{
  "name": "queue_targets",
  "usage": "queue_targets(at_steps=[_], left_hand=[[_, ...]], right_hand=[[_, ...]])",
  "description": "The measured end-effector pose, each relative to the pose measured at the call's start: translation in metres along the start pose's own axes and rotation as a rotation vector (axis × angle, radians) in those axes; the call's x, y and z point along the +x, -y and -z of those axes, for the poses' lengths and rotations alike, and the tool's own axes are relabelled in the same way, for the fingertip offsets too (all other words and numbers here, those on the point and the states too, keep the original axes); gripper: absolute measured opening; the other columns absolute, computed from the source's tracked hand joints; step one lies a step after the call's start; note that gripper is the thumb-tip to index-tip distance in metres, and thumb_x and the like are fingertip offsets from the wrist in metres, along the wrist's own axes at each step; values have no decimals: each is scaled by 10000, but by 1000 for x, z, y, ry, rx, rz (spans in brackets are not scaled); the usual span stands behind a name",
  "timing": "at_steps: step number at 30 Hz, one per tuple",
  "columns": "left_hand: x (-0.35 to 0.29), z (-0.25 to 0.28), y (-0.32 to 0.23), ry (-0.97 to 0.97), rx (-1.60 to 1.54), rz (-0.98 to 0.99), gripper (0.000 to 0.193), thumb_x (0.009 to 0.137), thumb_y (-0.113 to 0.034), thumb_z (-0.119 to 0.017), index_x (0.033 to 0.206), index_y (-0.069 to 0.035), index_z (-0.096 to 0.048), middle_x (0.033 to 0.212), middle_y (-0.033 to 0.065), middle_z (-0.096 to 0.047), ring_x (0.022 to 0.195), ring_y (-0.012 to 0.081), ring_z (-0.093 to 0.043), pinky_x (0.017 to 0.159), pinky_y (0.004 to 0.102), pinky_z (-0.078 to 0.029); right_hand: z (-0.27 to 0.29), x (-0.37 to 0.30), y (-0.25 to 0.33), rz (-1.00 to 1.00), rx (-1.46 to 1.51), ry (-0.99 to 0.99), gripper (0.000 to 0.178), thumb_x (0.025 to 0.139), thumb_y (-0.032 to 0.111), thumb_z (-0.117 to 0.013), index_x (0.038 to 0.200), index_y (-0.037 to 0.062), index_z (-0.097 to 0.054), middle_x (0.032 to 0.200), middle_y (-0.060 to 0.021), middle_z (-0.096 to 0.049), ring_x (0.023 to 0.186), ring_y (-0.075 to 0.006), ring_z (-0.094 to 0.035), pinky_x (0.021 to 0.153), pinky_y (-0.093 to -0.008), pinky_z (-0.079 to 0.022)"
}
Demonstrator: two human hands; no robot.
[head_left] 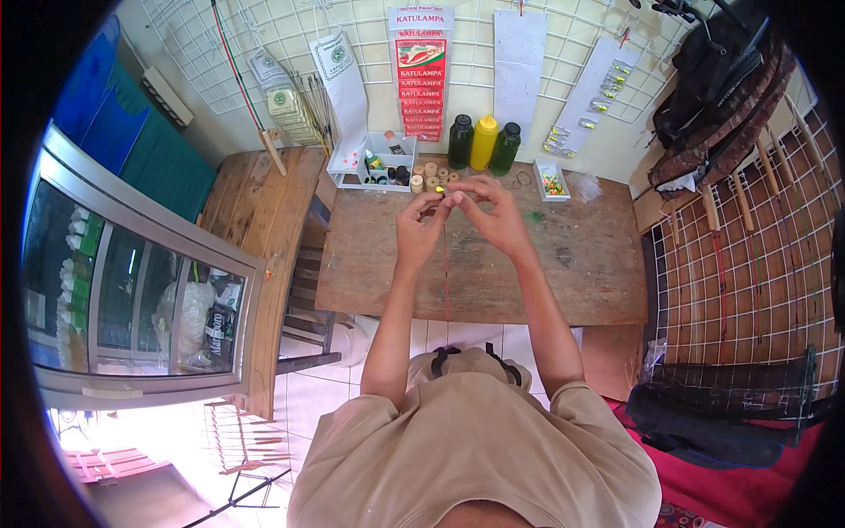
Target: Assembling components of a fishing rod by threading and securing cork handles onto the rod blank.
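- Small yellow piece [440, 189]: between the hands, at the left fingertips; long axis too small to tell.
- Left hand [421, 225]: grip pinched closed on it.
- Right hand [498, 218]: fingertips alongside; cannot tell its hold.
- Surface [387, 273]: beneath both.

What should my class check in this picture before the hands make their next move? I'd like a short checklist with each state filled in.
1. Left hand and right hand together over the table: ok.
2. Yellow piece at the fingertips: ok.
3. Which hand grips it: cannot tell; it is too small and the fingertips are too close together.
4. Red line fixed to the piece: cannot tell; it runs down from the hands, but any join is hidden.
5. Bottles upright behind the hands: ok, all three.
6. White box open, with coloured bits inside: ok.
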State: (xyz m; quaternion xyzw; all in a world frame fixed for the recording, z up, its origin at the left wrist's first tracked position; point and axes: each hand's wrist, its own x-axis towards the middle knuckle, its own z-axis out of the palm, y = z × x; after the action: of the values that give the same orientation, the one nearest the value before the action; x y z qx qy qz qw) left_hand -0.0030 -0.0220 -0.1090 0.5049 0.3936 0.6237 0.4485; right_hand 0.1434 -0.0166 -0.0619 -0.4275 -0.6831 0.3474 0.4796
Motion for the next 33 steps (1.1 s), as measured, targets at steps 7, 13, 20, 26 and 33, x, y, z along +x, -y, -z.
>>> queue_targets(at_steps=[7,13,20,26,33], left_hand=[[4,8,-3,101,150,-30,180,876,-135,-651,984,7,-636,851,-3,-648,787,57,-579,696,203,-448],[9,14,0,115,221,-28,143,875,-100,-633,963,12,-644,840,7,-651,777,62,-588,698,210,-455],[13,16,-9,142,215,6,154,874,-104,-634,975,11,-649,849,16,-662,798,77,-608,712,220,-467],[10,19,-13,110,166,26,221,842,-121,-674,1017,9,-639,891,41,-685,827,102,-643,704,240,-474],[10,29,-9,81,140,-28,197,850,-125,-671,1002,-4,-635,919,56,-672,835,93,-618,737,236,-460]], right_hand=[[-1,9,-3,-9,54,84,204,828,162,-651,1002,66,-697,952,-66,-640,894,-182,-577,719,-294,-464],[-6,15,-4,30,-41,33,199,794,163,-688,966,65,-703,895,-59,-642,864,-167,-570,646,-263,-439],[-14,18,-4,-13,-95,-8,90,820,87,-663,895,40,-680,880,-45,-659,805,-128,-591,660,-263,-450],[-20,16,-15,18,-118,-80,102,850,74,-626,928,10,-614,854,-59,-649,782,-140,-603,661,-285,-472],[-24,12,-21,-7,-103,-70,100,852,75,-612,914,-3,-598,849,-57,-645,772,-124,-603,675,-266,-476]])
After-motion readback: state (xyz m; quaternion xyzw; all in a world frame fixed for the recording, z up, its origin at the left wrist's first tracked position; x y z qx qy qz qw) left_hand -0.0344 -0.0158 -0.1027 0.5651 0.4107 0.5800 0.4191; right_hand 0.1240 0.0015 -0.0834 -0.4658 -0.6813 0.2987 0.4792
